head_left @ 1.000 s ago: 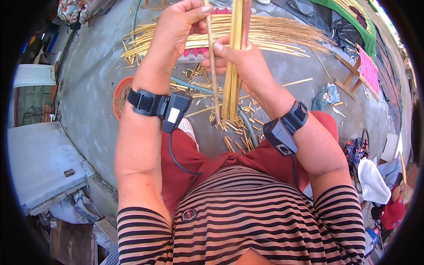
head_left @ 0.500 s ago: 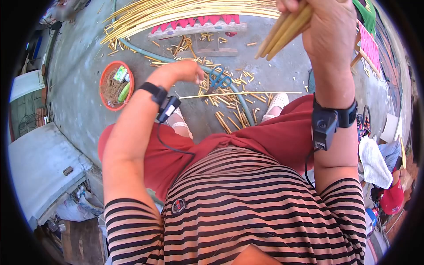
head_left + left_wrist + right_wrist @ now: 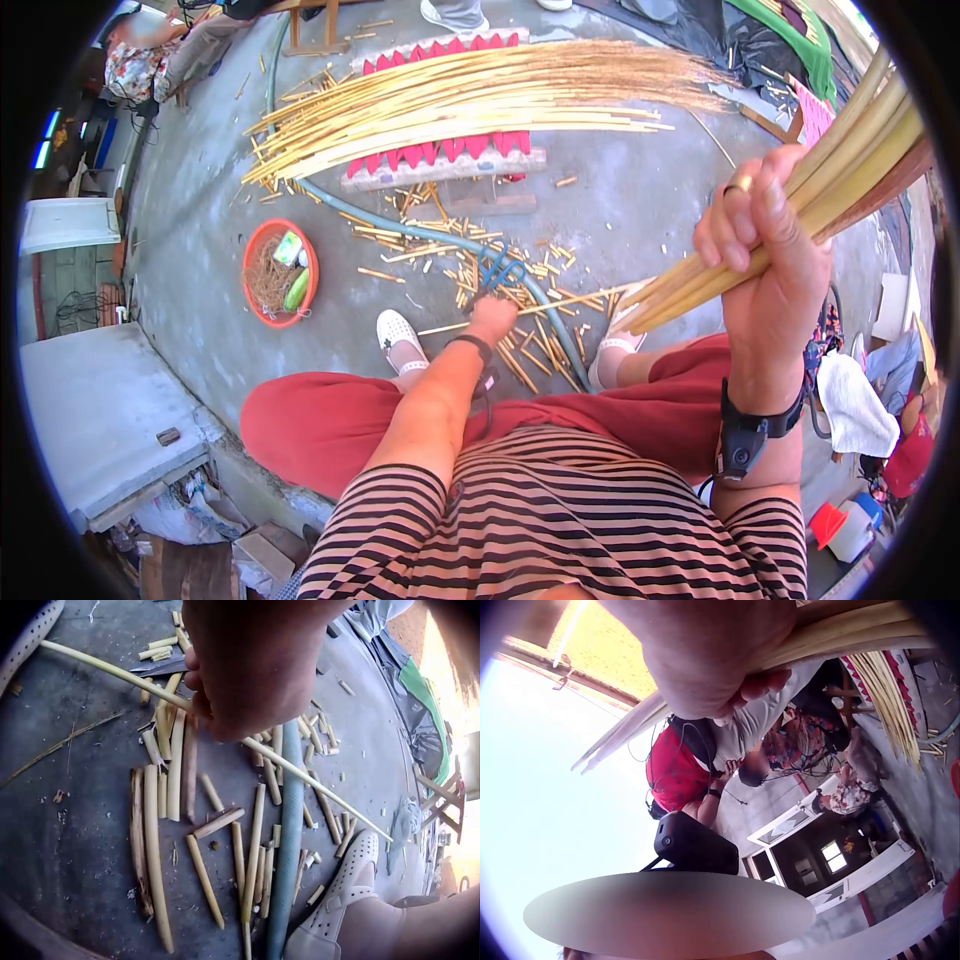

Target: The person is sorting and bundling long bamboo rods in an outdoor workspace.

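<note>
Floor (image 3: 195, 240) of smooth grey concrete spreads under the work, and across it lies the long pile of stalks (image 3: 440, 100), straw-yellow, slim and straight, fraying into feathery brown at the far end. It rests over pale bars (image 3: 380, 178) edged with pink pointed cloth. A ribbed, dull-blue hose (image 3: 285, 825) curves between the person's feet, with an orange basket (image 3: 315, 270) well to its left. The right hand (image 3: 770, 240) grips the held bundle (image 3: 700, 283), fingers and thumb wrapped round thick, glossy stalks that slant upward, their near ends roughly gathered. The left hand (image 3: 493, 318) is low among the offcuts, beside a blue-handled tool (image 3: 500, 270); its fingers look bent, but whether they have closed on anything cannot be told. The step in hand seems to be reaching for that tool with the bundle kept aloft; taking it up would call for a sure hold on its handles, clear of the metal, while the right hand keeps the stalks together. One thin stalk (image 3: 112, 670) passes beneath the left hand. Smallest are the scattered cut pieces (image 3: 212, 793), stubby, cylindrical and mostly tan, some browner and rougher.
</note>
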### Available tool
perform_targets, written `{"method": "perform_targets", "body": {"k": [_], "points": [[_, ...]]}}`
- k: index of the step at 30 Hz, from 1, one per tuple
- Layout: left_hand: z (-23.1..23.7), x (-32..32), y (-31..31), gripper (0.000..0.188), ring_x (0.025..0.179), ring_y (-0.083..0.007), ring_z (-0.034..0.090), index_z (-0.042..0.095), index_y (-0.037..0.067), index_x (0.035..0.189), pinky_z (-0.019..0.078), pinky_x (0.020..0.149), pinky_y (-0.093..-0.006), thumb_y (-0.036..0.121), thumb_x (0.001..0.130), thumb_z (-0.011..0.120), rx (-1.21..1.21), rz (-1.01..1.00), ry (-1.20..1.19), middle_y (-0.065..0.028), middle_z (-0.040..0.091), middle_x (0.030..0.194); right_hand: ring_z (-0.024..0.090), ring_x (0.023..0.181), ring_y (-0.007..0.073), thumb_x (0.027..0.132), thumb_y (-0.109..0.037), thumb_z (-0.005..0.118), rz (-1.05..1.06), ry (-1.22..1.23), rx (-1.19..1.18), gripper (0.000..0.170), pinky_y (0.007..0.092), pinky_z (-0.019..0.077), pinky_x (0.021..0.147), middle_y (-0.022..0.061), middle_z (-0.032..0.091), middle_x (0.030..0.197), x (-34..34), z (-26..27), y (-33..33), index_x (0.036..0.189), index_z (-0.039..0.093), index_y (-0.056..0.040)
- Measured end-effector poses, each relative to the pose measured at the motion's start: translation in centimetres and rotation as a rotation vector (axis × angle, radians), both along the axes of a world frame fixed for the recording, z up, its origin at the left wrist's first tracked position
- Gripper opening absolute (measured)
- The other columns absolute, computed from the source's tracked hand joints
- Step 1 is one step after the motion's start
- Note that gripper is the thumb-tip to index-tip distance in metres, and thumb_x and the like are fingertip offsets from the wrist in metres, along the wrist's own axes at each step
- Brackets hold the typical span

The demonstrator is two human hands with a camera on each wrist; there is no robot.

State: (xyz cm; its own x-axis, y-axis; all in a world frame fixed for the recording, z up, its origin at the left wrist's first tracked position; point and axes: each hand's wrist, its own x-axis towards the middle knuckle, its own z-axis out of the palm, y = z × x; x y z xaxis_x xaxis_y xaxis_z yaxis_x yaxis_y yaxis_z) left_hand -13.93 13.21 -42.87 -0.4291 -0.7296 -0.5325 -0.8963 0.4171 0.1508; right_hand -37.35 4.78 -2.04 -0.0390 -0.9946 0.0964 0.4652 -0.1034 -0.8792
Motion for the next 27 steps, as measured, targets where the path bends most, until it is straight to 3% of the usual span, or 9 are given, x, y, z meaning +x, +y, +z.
{"method": "perform_targets", "body": {"k": [2, 3, 6, 8, 10, 13, 15, 21, 27], "points": [[1.6, -0.2, -1.1, 0.018, 0.077, -0.0279, 0.068, 0.068, 0.011, 0.085, 0.0543, 0.065, -0.0397, 0.011, 0.08, 0.051, 0.014, -0.05, 0.019, -0.0132, 0.069, 0.084, 0.041, 0.05, 0.0102, 0.089, -0.012, 0.058, -0.032, 0.014, 0.007, 0.014, 0.0266, 0.0385, 0.05, 0.0015, 0.045, 0.065, 0.0, 0.2, 0.0, 0.095, 0.047, -0.0058], [2.3, -0.2, -1.8, 0.013, 0.07, -0.0287, 0.067, 0.065, 0.011, 0.084, 0.0535, 0.063, -0.0407, 0.012, 0.079, 0.053, -0.057, -0.044, 0.098, -0.0092, 0.067, 0.08, 0.04, 0.05, 0.0101, 0.09, -0.011, 0.057, -0.033, 0.023, 0.013, 0.013, 0.027, 0.0383, 0.05, 0.001, 0.044, 0.064, 0.0, 0.5, 0.0, 0.095, 0.046, -0.0064], [7.8, -0.3, -4.6, 0.008, 0.067, -0.0288, 0.064, 0.061, 0.01, 0.083, 0.0519, 0.06, -0.0403, 0.012, 0.078, 0.055, -0.442, -0.047, 0.453, -0.005, 0.062, 0.075, 0.041, 0.051, 0.0102, 0.09, -0.012, 0.057, 0.004, -0.045, -0.017, 0.014, 0.027, 0.0384, 0.051, 0.0008, 0.043, 0.065, -0.3, 0.2, -0.3, 0.097, 0.046, -0.0072], [14.3, -0.3, -7.1, 0.005, 0.068, -0.0261, 0.062, 0.057, 0.01, 0.083, 0.0505, 0.058, -0.0381, 0.012, 0.078, 0.056, -0.505, -0.084, 0.49, -0.0035, 0.055, 0.072, 0.041, 0.052, 0.0103, 0.091, -0.014, 0.057, 0.029, -0.087, -0.016, 0.014, 0.0267, 0.0384, 0.051, 0.0006, 0.043, 0.066, -0.5, 0.2, -0.7, 0.097, 0.046, -0.008], [21.9, 0.4, -9.1, 0.006, 0.072, -0.0224, 0.062, 0.056, 0.011, 0.084, 0.0502, 0.057, -0.0338, 0.01, 0.079, 0.055, -0.534, -0.102, 0.352, -0.0039, 0.055, 0.071, 0.041, 0.053, 0.0101, 0.091, -0.015, 0.056, 0.046, -0.13, 0.003, 0.013, 0.0262, 0.0383, 0.052, 0.0005, 0.043, 0.067, -0.6, 0.5, -0.9, 0.098, 0.047, -0.009], [26.8, 4.2, -12.3, 0.007, 0.067, -0.0214, 0.061, 0.056, 0.013, 0.084, 0.0494, 0.055, -0.0342, 0.011, 0.077, 0.058, -0.848, -0.083, 0.299, -0.0044, 0.053, 0.068, 0.041, 0.054, 0.0091, 0.092, -0.017, 0.056, 0.096, -0.213, 0.046, 0.013, 0.0255, 0.038, 0.052, 0.0001, 0.043, 0.069, -0.3, 0.9, -1.1, 0.099, 0.048, -0.0105], [27.8, 7.6, -14.1, 0.006, 0.067, -0.0224, 0.06, 0.057, 0.013, 0.084, 0.0494, 0.056, -0.035, 0.012, 0.078, 0.059, -0.949, -0.008, 0.228, -0.0043, 0.053, 0.069, 0.041, 0.054, 0.0082, 0.092, -0.018, 0.056, 0.167, -0.261, 0.068, 0.012, 0.0251, 0.0378, 0.052, -0.0003, 0.043, 0.069, -0.4, 0.7, -1.2, 0.099, 0.048, -0.0113], [24.1, 14.9, -16.8, 0.012, 0.073, -0.0251, 0.062, 0.062, 0.013, 0.093, 0.0508, 0.059, -0.0382, 0.021, 0.084, 0.06, -0.95, 0.165, 0.054, -0.0046, 0.056, 0.081, 0.04, 0.055, 0.0071, 0.093, -0.019, 0.055, 0.218, -0.323, 0.14, 0.011, 0.0248, 0.0374, 0.053, -0.0011, 0.043, 0.069, 0.5, 0.4, -1.4, 0.099, 0.05, -0.0121], [24.3, 13.6, -16.6, 0.01, 0.078, -0.0245, 0.061, 0.063, 0.014, 0.091, 0.0516, 0.061, -0.0389, 0.019, 0.083, 0.061, -1.023, 0.319, 0.196, -0.003, 0.055, 0.084, 0.041, 0.055, 0.0073, 0.093, -0.018, 0.054, 0.224, -0.376, 0.168, 0.01, 0.0256, 0.0376, 0.053, -0.001, 0.043, 0.069, 0.6, 0.0, -1.9, 0.099, 0.051, -0.0115]]}}
